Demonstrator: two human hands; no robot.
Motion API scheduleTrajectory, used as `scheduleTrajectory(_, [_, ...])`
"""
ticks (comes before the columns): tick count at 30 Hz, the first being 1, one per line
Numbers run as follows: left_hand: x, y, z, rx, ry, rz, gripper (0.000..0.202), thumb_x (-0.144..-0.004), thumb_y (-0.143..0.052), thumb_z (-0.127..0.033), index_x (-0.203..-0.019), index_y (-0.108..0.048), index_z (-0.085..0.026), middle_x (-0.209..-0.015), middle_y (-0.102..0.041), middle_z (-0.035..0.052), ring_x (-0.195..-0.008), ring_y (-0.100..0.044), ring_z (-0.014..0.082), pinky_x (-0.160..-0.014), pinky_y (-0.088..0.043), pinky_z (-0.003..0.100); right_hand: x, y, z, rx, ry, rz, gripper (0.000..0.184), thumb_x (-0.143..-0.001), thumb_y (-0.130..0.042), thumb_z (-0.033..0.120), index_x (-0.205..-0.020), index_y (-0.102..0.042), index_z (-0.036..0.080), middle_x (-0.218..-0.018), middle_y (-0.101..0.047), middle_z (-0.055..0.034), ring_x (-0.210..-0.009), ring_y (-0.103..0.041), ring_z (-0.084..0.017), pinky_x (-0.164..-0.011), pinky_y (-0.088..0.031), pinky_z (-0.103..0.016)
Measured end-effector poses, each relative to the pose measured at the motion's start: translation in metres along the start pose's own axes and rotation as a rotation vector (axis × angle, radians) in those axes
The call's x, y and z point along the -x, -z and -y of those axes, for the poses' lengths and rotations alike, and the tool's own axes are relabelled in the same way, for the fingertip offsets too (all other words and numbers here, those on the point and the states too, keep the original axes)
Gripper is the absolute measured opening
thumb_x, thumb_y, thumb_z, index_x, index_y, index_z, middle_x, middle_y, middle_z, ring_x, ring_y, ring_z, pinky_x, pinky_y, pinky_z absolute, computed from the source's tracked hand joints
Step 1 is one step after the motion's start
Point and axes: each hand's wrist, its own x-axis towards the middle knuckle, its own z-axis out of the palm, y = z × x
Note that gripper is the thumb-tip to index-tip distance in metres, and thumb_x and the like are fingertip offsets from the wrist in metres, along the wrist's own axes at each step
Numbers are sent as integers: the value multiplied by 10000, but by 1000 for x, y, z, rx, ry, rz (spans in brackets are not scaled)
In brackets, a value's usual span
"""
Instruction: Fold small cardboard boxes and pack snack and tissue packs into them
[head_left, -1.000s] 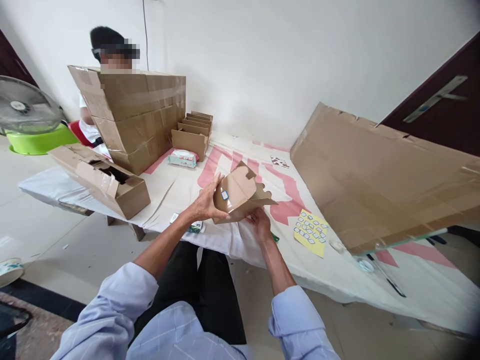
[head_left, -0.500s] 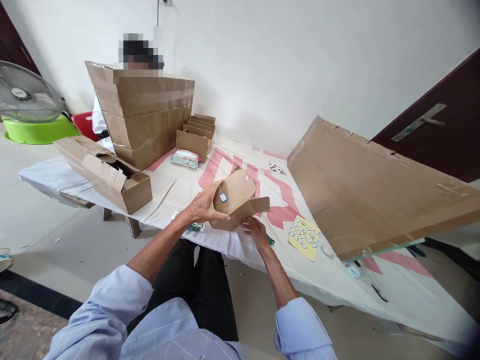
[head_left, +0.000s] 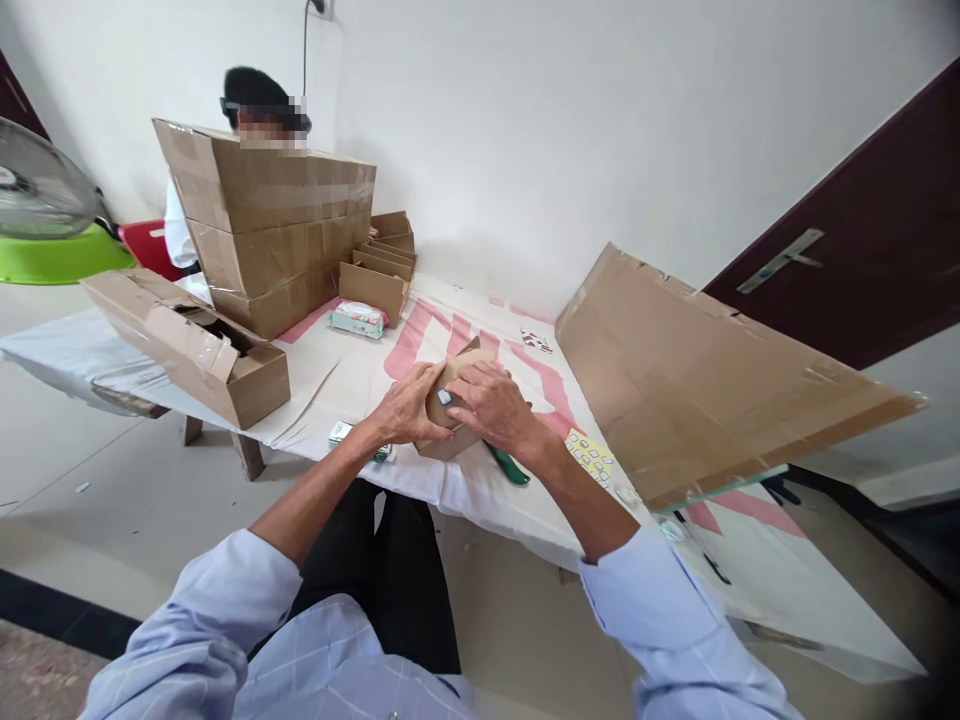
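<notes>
working the carton's (head_left: pixel 460 441) top, seemingly; left hand (head_left: pixel 409 404) clasps nine o'clock; right hand (head_left: pixel 495 402) covers three, grip unclear; next needs bracing, likely

It's a little plain brown cardboard box (head_left: pixel 448 448), held at a tilt near the front edge of the cloth-covered table (head_left: pixel 480 505), and I honestly can't tell if its bottom touches the cloth. A pointy corner sticks up at the far side, but most of the top is hidden. There's a tiny pale sticker (head_left: pixel 445 397) with a blue border on the upward-facing panel, toward the left end.
</notes>
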Motion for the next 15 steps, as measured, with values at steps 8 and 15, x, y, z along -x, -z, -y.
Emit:
scheduleTrajectory(8, [-3, 0, -8, 6, -33, -10, 1130, -691, -961, -396, -1679, -438, -230, -1559, -571, 168, -1480, -533, 429, -1227, -493, 552, -23, -3, -17, 31, 56, 110, 70, -913, -771, 177, -871, -765, 233, -921, -683, -50, -912, -638, -231, -757, -453, -329])
scheduleTrajectory(15, [-2, 0, -6, 14, -18, -8, 1078, -678, -969, -424, -1626, -483, -262, -1530, -574, 147, -1449, -548, 428, -1193, -518, 548, -22, -2, -11, 123, 94, 143, 196, -962, -701, 154, -789, -737, 238, -978, -725, -68, -1010, -668, -247, -786, -480, -337])
